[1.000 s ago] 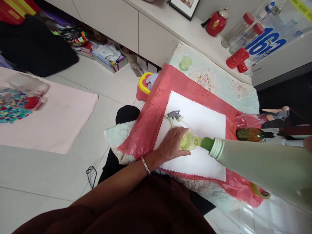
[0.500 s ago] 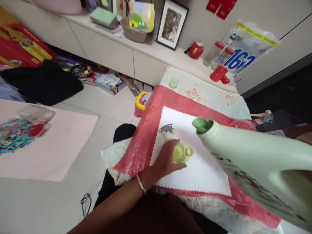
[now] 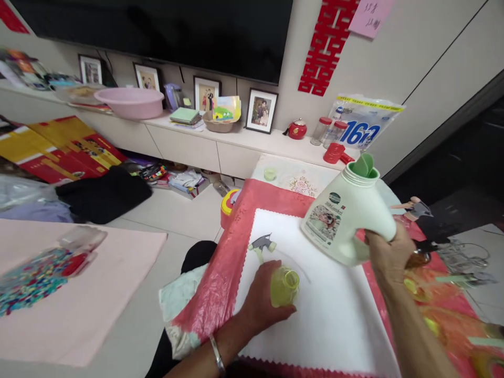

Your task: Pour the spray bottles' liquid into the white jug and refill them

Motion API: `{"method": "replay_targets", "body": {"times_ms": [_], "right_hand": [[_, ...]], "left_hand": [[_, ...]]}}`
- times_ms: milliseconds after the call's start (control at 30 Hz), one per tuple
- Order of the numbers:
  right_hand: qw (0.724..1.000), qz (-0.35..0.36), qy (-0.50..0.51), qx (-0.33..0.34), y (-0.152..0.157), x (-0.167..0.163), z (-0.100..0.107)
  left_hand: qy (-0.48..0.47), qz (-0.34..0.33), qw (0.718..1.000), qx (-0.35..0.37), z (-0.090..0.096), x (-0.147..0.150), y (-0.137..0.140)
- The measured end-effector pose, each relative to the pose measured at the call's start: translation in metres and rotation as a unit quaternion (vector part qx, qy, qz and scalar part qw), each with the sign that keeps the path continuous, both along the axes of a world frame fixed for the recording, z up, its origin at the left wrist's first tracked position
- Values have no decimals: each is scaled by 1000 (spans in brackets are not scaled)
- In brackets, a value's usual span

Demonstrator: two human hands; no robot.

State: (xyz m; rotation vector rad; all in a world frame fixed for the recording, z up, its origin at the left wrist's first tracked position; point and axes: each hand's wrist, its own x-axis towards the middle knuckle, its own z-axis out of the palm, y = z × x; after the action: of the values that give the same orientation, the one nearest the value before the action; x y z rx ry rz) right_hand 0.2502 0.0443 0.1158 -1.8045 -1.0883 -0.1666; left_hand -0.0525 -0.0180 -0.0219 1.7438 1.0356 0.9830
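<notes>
My left hand (image 3: 262, 294) is wrapped round a small clear yellow-green spray bottle (image 3: 284, 287), whose neck is uncovered. A grey and pale green spray head (image 3: 263, 243) lies on the white scalloped mat (image 3: 326, 320) just beyond that hand. By its handle, my right hand (image 3: 388, 249) grips a large pale green detergent jug (image 3: 344, 210), upright or nearly so, with a green pouring spout (image 3: 363, 166) in its uncapped mouth. The jug is at the far right part of the mat; whether its base touches the mat I cannot tell.
A small pale green cup (image 3: 270, 174) stands on the floral cloth at the back. At the right lie orange bottles (image 3: 437, 283) and another spray head (image 3: 417, 208). A pink table (image 3: 129, 262) at the left holds colourful small pieces (image 3: 37, 275).
My right hand has brought the jug from a tilted position close to the camera back to upright, farther away over the mat. The view has tipped upward. My left hand keeps hold of the bottle.
</notes>
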Motion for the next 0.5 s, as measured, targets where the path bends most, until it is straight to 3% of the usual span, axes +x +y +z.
{"method": "replay_targets", "body": {"times_ms": [100, 167, 333, 433, 500], "right_hand": [[999, 12, 43, 11, 11, 1, -31], [998, 24, 60, 6, 15, 2, -39], [994, 73, 74, -22, 10, 6, -32], [989, 131, 64, -37, -6, 8, -24], [991, 129, 43, -19, -22, 5, -21]], "left_hand": [[-1, 8, 1000, 0, 4, 0, 0], [-2, 15, 1000, 1, 7, 0, 1], [12, 13, 1000, 6, 12, 0, 3], [11, 18, 1000, 5, 12, 1, 2], [6, 20, 1000, 4, 12, 1, 2]]}}
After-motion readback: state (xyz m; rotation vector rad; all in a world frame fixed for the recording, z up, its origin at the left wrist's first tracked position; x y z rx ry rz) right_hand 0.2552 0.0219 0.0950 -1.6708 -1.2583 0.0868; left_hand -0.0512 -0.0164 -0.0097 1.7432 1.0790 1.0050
